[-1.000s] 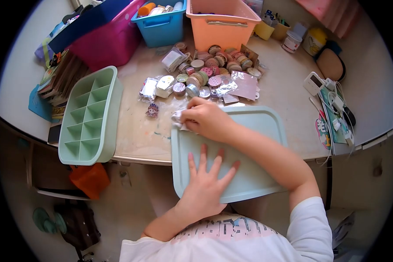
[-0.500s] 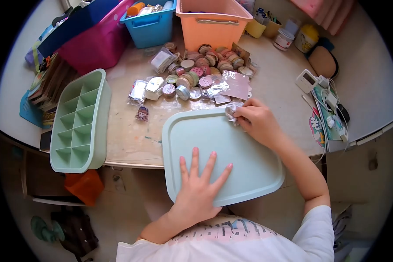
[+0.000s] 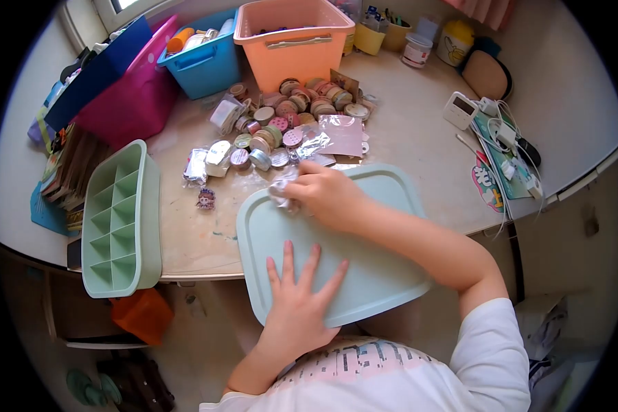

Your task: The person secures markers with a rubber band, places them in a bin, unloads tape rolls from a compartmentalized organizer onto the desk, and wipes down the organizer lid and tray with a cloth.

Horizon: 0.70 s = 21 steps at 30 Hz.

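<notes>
A pale green lid (image 3: 374, 264) with a raised rim lies flat, partly on the table and partly over its front edge toward my body. My left hand (image 3: 299, 302) rests on the lid's near left part, fingers spread flat and holding nothing. Pinched in my right hand (image 3: 326, 196) is a crumpled white tissue (image 3: 281, 190), pressed against the rim near the lid's far left corner. My right forearm crosses over the lid. To the left stands a green divided storage box (image 3: 151, 237) with several compartments, its outer end reaching over the table edge.
Beyond the lid lie several tape rolls (image 3: 261, 143), plastic packets (image 3: 196, 167) and a small character figure (image 3: 206, 199). An orange bin (image 3: 292, 62), a blue bin (image 3: 204, 72) and a magenta bin (image 3: 134, 99) stand behind. White cables and a small white device (image 3: 460, 110) sit at right.
My right hand has slid the tissue leftward along the lid's far rim, from near its middle to the far left corner. My left hand stays flat on the lid. The camera view has shifted.
</notes>
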Motion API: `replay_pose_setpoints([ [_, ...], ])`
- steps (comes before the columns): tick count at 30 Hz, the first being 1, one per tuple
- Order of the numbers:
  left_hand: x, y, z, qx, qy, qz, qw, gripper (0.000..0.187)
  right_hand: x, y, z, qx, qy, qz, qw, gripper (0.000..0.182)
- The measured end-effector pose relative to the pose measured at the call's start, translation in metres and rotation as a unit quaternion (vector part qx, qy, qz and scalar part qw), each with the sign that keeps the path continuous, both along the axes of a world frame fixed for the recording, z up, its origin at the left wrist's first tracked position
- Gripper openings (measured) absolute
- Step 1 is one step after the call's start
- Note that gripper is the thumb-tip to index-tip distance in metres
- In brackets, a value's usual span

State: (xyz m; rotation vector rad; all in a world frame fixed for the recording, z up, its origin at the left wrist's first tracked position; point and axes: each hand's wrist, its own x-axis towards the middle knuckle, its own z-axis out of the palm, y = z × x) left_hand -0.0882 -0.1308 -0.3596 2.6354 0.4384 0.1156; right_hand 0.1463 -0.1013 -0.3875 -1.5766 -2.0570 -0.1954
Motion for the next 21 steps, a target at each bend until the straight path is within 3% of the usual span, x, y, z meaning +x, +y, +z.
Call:
replay_pose_setpoints([
  [5,0.0,0.0,0.0,0.005,-0.007,-0.001,1.0,0.102,0.059,-0.072,0.007,-0.007,0.091,-0.163,0.982,0.019],
  [7,-0.002,-0.002,0.0,-0.002,-0.005,0.002,1.0,0.102,0.076,-0.095,0.007,0.002,0.052,-0.24,0.969,0.015],
  [9,-0.001,-0.001,-0.001,0.007,-0.009,0.0,1.0,0.101,0.076,-0.105,0.012,0.01,0.068,-0.247,0.967,0.012],
  [13,-0.003,0.001,0.0,0.004,-0.013,-0.001,1.0,0.1,0.067,-0.081,0.007,0.038,0.029,-0.201,0.978,0.012],
  [16,-0.002,0.001,-0.001,0.001,-0.02,0.002,1.0,0.099,0.056,-0.051,0.011,0.012,0.076,-0.076,0.994,0.011],
  [21,-0.003,0.002,-0.003,0.006,-0.033,-0.006,0.999,0.099,0.032,-0.002,0.004,0.0,0.106,0.033,0.994,0.01],
])
